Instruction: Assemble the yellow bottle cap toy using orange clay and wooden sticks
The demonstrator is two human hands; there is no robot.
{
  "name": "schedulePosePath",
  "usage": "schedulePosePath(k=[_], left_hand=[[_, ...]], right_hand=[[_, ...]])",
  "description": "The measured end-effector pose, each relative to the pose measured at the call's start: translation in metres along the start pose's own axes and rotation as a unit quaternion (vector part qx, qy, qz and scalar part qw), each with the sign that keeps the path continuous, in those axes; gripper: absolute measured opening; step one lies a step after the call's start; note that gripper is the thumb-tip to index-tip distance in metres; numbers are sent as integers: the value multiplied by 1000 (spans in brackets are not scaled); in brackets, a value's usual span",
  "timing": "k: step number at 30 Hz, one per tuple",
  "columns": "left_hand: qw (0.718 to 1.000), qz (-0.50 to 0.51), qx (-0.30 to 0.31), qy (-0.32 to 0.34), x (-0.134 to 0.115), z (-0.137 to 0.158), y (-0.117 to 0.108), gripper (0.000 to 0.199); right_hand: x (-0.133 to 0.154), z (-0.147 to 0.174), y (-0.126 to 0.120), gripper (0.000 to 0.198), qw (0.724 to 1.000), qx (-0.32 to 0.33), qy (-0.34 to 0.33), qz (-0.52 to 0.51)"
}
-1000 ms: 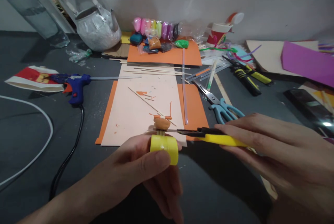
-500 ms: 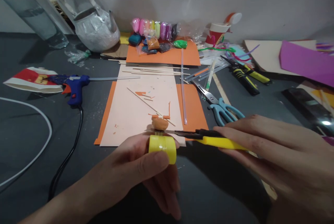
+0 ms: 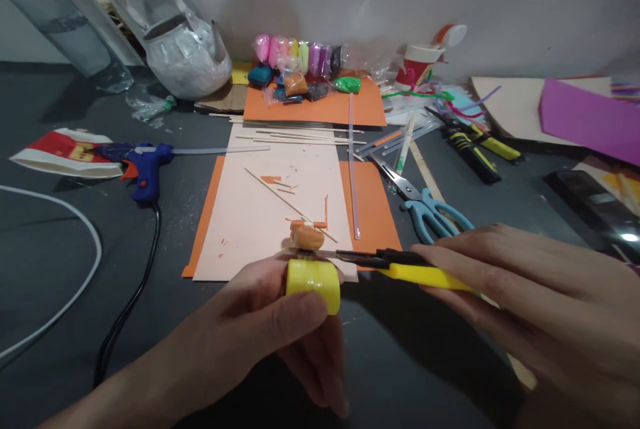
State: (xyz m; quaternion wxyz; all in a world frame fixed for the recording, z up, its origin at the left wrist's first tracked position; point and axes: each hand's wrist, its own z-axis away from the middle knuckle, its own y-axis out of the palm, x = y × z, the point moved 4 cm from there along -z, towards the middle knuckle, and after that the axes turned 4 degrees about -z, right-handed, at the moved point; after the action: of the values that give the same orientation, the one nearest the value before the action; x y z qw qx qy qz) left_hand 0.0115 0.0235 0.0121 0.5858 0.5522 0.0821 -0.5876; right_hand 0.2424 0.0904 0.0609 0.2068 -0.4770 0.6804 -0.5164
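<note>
My left hand (image 3: 280, 322) is closed around a small bright yellow cylinder (image 3: 313, 285), with the thumb across its front. On top of the cylinder sits an orange-brown clay lump (image 3: 307, 237), with thin orange sticks (image 3: 309, 223) attached above it. In my right hand (image 3: 505, 282) is a yellow and black utility knife (image 3: 425, 274), its blade pointing left. The blade lies level at the narrow join between the clay lump and the cylinder; whether it cuts in there I cannot tell.
Behind my hands lie pale paper (image 3: 280, 209), thin wooden sticks (image 3: 300, 137) and blue scissors (image 3: 433, 212). A blue glue gun (image 3: 150, 169) lies left, its black cord running forward. Clay packets (image 3: 300, 59) and a silver kettle (image 3: 187, 55) stand at the back; pliers (image 3: 467, 145) lie right.
The knife blade now shows farther left across the join beneath the clay lump. Otherwise both hands keep their grips, and the whole view has shifted slightly.
</note>
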Motion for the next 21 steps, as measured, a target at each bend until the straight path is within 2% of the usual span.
schedulePosePath(k=[12,17,21], left_hand=[[998,60,1,13,2,-3,-3,37],[999,30,12,5,3,-2,-1,41],[1000,20,6,8,3,1,0,41]], right_hand=[[-1,3,1,17,1000,-3,9,1],[1,2,1,16,1000,0,-10,-19],[-1,2,2,16,1000,4,4,-4]])
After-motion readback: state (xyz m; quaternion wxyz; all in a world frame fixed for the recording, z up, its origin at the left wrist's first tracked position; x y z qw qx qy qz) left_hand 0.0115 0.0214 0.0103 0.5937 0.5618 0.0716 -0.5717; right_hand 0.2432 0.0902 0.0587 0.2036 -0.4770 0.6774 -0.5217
